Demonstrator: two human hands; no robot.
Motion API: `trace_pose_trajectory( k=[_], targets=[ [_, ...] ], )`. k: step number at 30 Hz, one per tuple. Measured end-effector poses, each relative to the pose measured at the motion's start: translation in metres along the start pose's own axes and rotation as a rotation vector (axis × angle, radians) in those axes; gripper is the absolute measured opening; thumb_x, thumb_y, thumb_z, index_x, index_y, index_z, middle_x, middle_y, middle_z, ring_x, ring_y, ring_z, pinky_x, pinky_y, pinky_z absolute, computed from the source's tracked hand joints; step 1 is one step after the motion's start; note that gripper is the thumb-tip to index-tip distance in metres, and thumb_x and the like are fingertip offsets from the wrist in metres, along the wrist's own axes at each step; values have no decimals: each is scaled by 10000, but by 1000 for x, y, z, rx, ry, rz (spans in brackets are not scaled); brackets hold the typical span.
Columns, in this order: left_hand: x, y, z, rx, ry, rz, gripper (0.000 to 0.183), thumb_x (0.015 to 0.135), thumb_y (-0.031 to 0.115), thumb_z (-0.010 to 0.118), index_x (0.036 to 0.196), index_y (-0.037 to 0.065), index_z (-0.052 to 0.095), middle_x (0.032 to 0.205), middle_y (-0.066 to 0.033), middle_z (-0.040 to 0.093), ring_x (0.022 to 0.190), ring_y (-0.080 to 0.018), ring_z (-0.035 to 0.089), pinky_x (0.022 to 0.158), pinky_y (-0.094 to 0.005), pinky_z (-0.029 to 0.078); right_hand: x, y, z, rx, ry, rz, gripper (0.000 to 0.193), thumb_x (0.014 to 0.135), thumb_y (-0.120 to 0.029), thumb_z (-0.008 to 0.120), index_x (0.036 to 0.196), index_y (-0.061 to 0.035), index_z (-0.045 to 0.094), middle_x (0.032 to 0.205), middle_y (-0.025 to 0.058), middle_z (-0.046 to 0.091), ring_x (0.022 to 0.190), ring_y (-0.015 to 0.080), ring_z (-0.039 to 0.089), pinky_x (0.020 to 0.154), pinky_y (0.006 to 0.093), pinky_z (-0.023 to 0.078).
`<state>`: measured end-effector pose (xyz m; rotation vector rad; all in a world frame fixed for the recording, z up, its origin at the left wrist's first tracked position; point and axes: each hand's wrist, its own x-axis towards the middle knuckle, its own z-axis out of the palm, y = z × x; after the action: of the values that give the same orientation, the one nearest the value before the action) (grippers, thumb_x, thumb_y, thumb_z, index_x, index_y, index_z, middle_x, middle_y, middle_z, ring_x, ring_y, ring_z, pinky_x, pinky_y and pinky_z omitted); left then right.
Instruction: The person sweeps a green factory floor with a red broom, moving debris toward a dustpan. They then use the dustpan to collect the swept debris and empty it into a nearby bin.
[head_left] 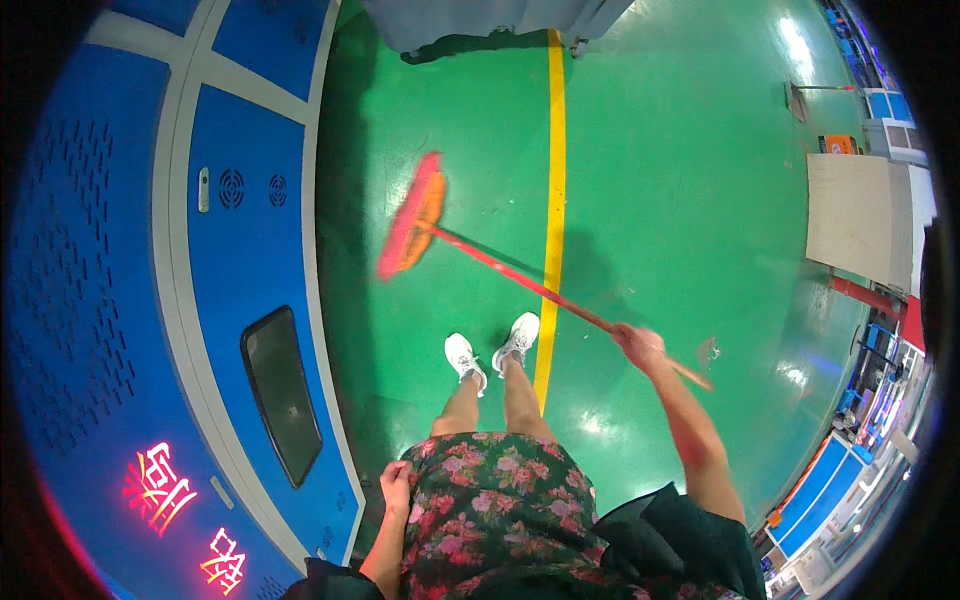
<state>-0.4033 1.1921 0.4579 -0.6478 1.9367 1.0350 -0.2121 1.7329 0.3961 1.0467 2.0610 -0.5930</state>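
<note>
A broom (500,268) with a long red handle slants across the view, its orange head and pink-red bristles at the green floor, left of the yellow line. My right hand (640,347) is wrapped round the handle near its upper end, and a short stretch of handle sticks out past the fist to the right. Slight blur softens the bristles and that hand. My left hand (397,483) hangs by my side next to the floral apron (500,490), away from the broom. Its fingers are curled, with no object visible in them.
A tall blue metal cabinet (235,260) with pale edges lines the left side. Ahead stands a grey wheeled bin (490,22). The yellow floor line (556,150) runs beside my white shoes (516,335). At right are a dustpan (796,101), a pale panel (855,212) and cluttered benches.
</note>
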Motion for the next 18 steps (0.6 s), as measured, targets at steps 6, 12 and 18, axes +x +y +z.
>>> trace_pose_trajectory(
  k=[6,12,18],
  targets=[
    [1,6,37,130,-35,97,115,844,130,614,848,15,612,656,-25,584,581,-95,511,555,-239,403,-139,161,-11,-92,-45,233,315,918,-414,462,1161,-234,549,885,151,661,849,362,625,712,480,493],
    [1,22,59,194,-105,103,115,841,126,626,869,18,600,667,-47,612,558,-95,542,520,-226,420,-233,223,-6,-120,-29,296,345,925,-393,452,1208,-212,531,820,156,660,756,385,627,664,488,501],
    [-3,27,73,204,-82,102,115,836,120,634,864,14,598,668,-50,618,552,-91,539,515,-224,423,-205,160,-15,10,-77,161,375,910,-375,494,1262,-249,478,776,161,653,690,375,629,604,482,491]
  ],
)
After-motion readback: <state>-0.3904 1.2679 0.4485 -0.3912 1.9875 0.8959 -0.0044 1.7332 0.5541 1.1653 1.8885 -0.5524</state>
